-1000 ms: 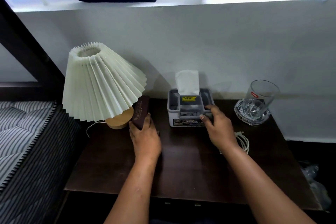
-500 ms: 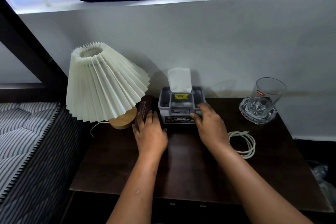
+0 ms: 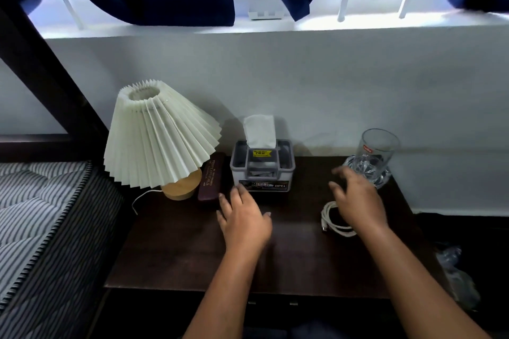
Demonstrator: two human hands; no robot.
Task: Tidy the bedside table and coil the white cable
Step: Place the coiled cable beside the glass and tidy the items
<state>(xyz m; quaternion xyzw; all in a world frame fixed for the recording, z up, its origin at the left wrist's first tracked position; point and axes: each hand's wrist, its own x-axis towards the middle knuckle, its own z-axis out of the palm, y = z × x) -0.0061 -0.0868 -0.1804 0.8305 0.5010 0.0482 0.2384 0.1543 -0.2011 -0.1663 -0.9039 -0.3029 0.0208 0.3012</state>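
- One grey plastic tissue box [image 3: 263, 170] stands at the back of the dark wooden counter [image 3: 179, 250]; it carries a yellow sticker on top, too small to read, and a front label where "OPEL" can be read. One white tissue sticks up from it.
- One dark maroon case [image 3: 210, 177] lies between the box and the lamp, with gold lettering along it that seems to read "OPTICALS"; the rest is unclear.
- One lamp with a cream pleated shade [image 3: 159, 136] on a round wooden base stands at the left, a thin white cord trailing off it.
- One clear drinking glass [image 3: 378, 150] with a small red logo, unreadable, sits on a clear cut-glass coaster at the right rear.
- One white cable [image 3: 332, 221] lies coiled on the counter, partly under the right hand.
- Left hand [image 3: 243, 219] hovers just before the tissue box, fingers spread, holding nothing.
- Right hand [image 3: 358, 198], blurred, fingers apart and empty, is above the cable near the glass.
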